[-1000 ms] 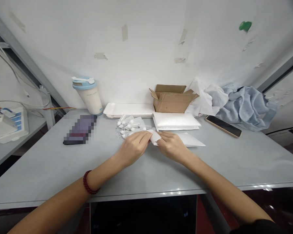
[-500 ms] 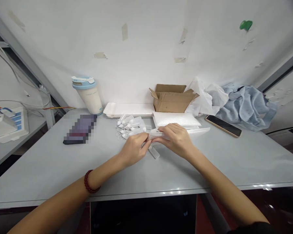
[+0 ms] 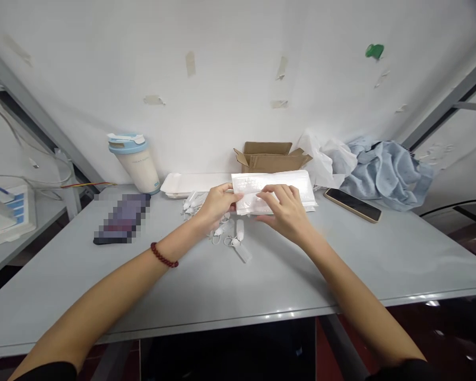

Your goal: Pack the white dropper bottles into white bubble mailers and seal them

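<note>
Both my hands hold a clear plastic pouch lifted above the grey table. My left hand pinches the pouch's left end, and my right hand grips its middle from below with fingers curled over the front. Under my hands lies a heap of small white tagged pieces; one flat piece lies apart from it, nearer to me. A red bead bracelet circles my left wrist.
A pale cup with a blue lid stands at the back left beside a white tray. An open cardboard box, white bags, blue cloth and a phone line the back right. A dark phone lies at left.
Both hands have risen from the table, lifting the pouch up in front of the box. A small white piece now lies on the table below them. The camera has shifted slightly.
</note>
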Demonstrator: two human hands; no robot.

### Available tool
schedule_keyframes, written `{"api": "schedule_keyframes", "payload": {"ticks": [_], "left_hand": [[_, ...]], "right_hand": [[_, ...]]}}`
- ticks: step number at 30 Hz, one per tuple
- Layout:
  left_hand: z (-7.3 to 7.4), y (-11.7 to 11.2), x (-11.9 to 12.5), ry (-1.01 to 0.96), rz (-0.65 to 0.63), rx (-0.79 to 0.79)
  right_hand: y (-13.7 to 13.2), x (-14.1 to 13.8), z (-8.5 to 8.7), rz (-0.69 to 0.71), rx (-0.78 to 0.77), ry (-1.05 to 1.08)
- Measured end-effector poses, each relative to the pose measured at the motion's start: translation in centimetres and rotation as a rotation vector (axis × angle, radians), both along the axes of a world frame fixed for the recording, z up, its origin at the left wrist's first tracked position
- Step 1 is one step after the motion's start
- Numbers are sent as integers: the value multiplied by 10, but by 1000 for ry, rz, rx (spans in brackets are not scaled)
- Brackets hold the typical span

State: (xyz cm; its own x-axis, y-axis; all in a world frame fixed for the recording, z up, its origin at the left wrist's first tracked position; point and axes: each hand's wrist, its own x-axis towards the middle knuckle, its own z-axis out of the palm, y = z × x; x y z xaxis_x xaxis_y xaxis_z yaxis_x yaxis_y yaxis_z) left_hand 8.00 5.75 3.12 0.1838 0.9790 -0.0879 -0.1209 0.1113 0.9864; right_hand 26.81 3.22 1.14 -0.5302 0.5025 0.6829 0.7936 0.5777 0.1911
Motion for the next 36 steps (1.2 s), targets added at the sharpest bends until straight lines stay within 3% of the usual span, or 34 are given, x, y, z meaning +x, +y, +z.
{"api": "schedule_keyframes", "payload": {"ticks": [7, 13, 22, 30, 36], "left_hand": [[-4, 40, 26, 93, -99, -84], [-15, 53, 25, 299, -139, -76], [-18, 58, 15, 653, -80, 132], [-15, 80, -25, 1164, -44, 520], [-23, 93, -37, 1364, -36, 578]], "right_hand": [[20, 16, -13, -195, -89, -77], [35, 27, -22, -281, -167, -48], [41, 25, -32, -290, -185, -23], [35, 27, -23, -223, -174, 22], [32, 24, -22, -193, -177, 29]]}}
